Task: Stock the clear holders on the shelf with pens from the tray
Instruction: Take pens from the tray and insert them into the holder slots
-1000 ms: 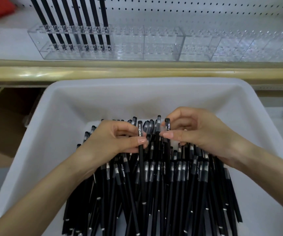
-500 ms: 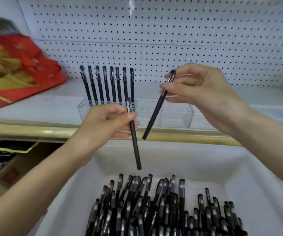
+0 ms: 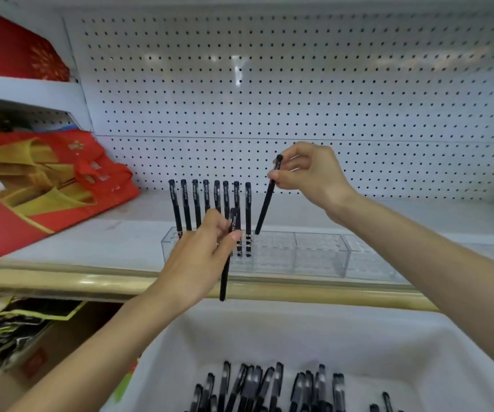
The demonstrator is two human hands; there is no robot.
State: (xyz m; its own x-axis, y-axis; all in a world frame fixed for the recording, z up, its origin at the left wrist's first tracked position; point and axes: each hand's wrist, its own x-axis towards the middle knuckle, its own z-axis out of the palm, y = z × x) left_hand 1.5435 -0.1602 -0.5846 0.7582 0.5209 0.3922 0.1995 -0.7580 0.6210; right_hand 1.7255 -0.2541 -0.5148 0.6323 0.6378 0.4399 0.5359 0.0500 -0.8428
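So, head cam view, the only one there is: my right hand (image 3: 308, 173) is pinching a black pen (image 3: 266, 200) up near its cap end between thumb and fingertips. The pen slants down and to the left from that grip. Its lower tip sits right at the top of the clear holder (image 3: 296, 254), just to the right of the last one in the row of pens (image 3: 207, 200) already standing there. My guess is the next bit is just tipping it upright over the next free hole and letting it drop in. My left hand (image 3: 201, 257) is pinching a second pen (image 3: 225, 272) near its top too. That one hangs almost straight down in front of the holder, with its tip below the holder's base, so it's further from any slot. The right is clearly the closer hand. The tray (image 3: 358, 346) is below and in front of the holder, with loose pens (image 3: 269, 388) piled in it.
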